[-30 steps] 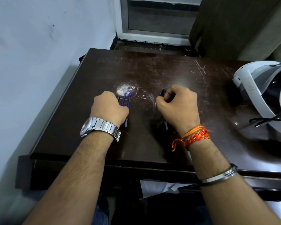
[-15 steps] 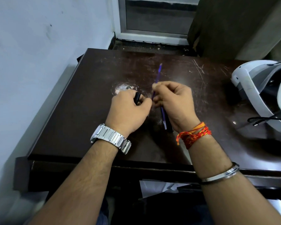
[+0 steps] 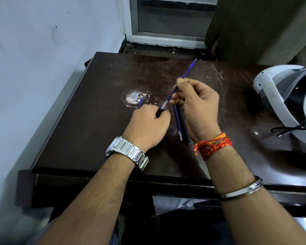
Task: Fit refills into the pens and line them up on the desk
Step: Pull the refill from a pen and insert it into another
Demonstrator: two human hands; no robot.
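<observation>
The left hand (image 3: pixel 148 124) is curled round a black pen barrel (image 3: pixel 159 113) and the right hand (image 3: pixel 197 106) pinches a blue refill (image 3: pixel 186 73) whose near end meets the barrel's mouth, above a second pen (image 3: pixel 184 128) and spare refill (image 3: pixel 177 121) lying side by side on the desk (image 3: pixel 95 138), headset (image 3: pixel 272 85) far right.

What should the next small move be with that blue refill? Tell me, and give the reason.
Probably push the refill along its own line, deeper into the black pen. The right hand pinches the refill mid-length. Its clear end only meets the mouth of the pen, which the left hand grips, and most of its length is outside.
</observation>
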